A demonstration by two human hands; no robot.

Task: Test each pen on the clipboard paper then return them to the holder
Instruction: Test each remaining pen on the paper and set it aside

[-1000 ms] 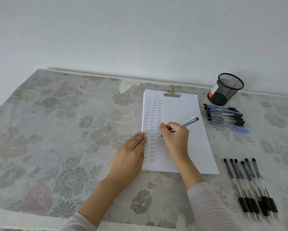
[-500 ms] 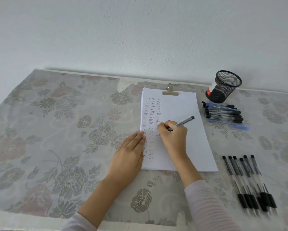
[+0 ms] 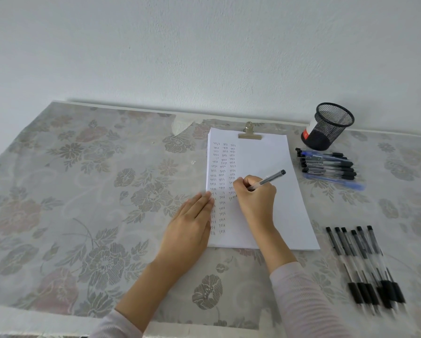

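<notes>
Right hand (image 3: 256,201) grips one pen (image 3: 270,178), left hand (image 3: 189,228) flat, six pens (image 3: 361,259) aside

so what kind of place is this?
Probably a home workspace rather than a lab: floral tablecloth against a plain wall, with clipboard paper, a mesh pen holder and loose pens.

Wall (image 3: 204,45): plain, off-white, lightly textured; fills the view from 9 through 12 to 3 o'clock.
Table (image 3: 21,315): far edge set against the wall; pale bare rim shows at 7 o'clock.
Cloth (image 3: 87,191): grey-beige, woven with large flowers and leaves, some faintly pink; covers the tabletop.
Notch (image 3: 181,125): torn gap in the cloth's far edge, toward 12 o'clock, baring white beneath.
Light: soft and even; a thin shadow runs along the wall's foot.
</notes>
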